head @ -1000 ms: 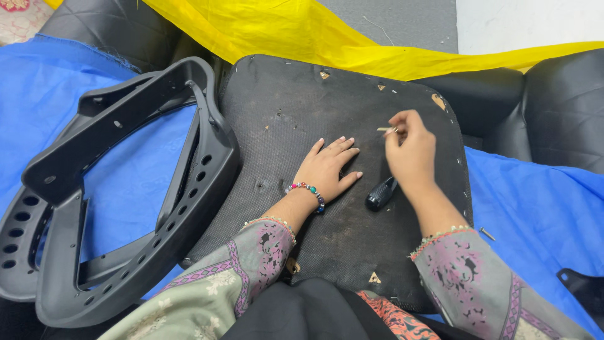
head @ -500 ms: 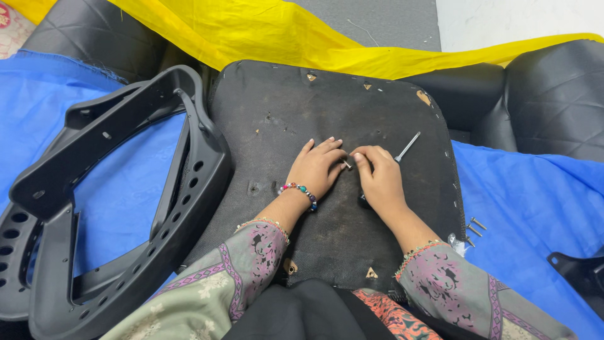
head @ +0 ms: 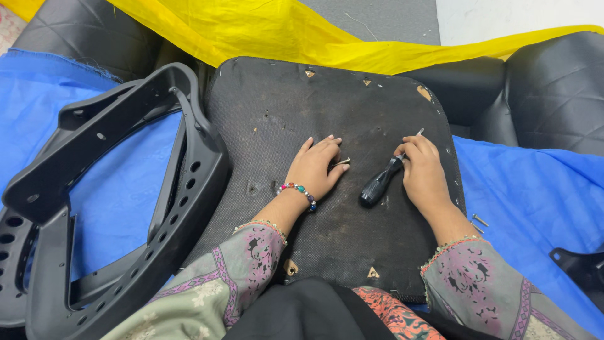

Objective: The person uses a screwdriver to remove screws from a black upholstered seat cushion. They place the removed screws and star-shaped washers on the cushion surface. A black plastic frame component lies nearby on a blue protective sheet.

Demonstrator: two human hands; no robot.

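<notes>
A black seat board (head: pixel 327 107) lies flat in front of me, its fabric underside facing up. My left hand (head: pixel 318 167), with a beaded bracelet at the wrist, rests flat on the middle of the board. A small screw (head: pixel 343 162) lies at its fingertips. My right hand (head: pixel 423 170) sits on the board's right part, its fingers closed over the metal shaft of a black-handled screwdriver (head: pixel 377 186). The handle rests on the board and points toward me, while the tip points away to the right.
A black plastic chair frame (head: pixel 126 189) with holes lies to the left on a blue cloth (head: pixel 528 189). Loose screws (head: pixel 479 220) lie on the cloth at the right. Yellow sheeting (head: pixel 264 31) and black padded cushions (head: pixel 553 88) lie behind.
My hands, close together half a second ago, have moved apart. The right hand went right with the screwdriver and laid its handle down; the screw now lies by the left fingertips.
</notes>
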